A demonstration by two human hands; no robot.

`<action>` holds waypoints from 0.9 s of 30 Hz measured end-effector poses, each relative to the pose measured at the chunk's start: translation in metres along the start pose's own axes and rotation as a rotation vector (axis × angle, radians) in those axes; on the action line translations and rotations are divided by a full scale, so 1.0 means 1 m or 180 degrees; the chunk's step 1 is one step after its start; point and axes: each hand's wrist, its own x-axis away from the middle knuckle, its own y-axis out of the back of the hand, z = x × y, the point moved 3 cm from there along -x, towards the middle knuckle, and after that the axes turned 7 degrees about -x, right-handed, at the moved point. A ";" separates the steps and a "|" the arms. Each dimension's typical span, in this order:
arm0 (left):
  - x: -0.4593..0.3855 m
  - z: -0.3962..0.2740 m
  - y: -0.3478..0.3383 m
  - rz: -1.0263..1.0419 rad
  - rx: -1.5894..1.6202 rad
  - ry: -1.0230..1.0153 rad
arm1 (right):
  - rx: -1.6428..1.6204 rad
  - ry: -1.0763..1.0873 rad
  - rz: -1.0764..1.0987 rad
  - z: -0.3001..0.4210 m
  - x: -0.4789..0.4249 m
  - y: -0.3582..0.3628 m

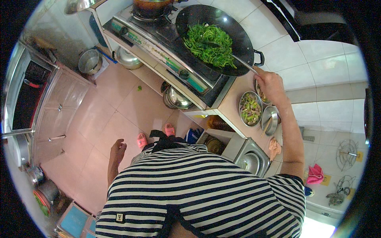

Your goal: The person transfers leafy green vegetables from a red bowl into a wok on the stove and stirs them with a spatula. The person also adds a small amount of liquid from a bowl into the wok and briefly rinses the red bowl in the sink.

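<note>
My right hand [271, 84] grips the handle of a metal spatula [244, 63], over the near right side of a large black wok [238, 32]. The spatula's head is partly buried in a heap of chopped leafy greens [205, 44] in the wok. The wok rests on the right side of a gas stove [160, 53], its side handle [259, 58] just beyond my hand. Down at my left side, my left hand [118, 148] hangs above the floor with fingers loosely curled and nothing in it.
A brown pot [151, 5] occupies the stove's left burner. Right of the stove stand a bowl of chopped food [250, 108], another partly hidden bowl, and a metal bowl [270, 120] with chopsticks [265, 127]. A steel sink [251, 160] lies nearer me. Lidded pots [177, 97] sit below the stove.
</note>
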 end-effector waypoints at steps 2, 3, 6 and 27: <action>0.003 0.000 0.000 -0.0026 -0.0041 0.0041 | -0.0231 -0.0235 -0.0080 0.007 0.001 0.010; 0.005 0.003 -0.001 -0.0016 -0.0002 0.0082 | -0.0450 -0.0317 0.0020 0.008 0.002 0.018; 0.008 0.016 -0.008 -0.0016 0.0276 0.0244 | -0.0946 -0.0431 0.0275 0.017 -0.001 0.040; 0.021 0.015 -0.018 -0.0224 0.0542 0.0367 | 0.0693 0.0356 -0.0048 0.020 -0.105 0.000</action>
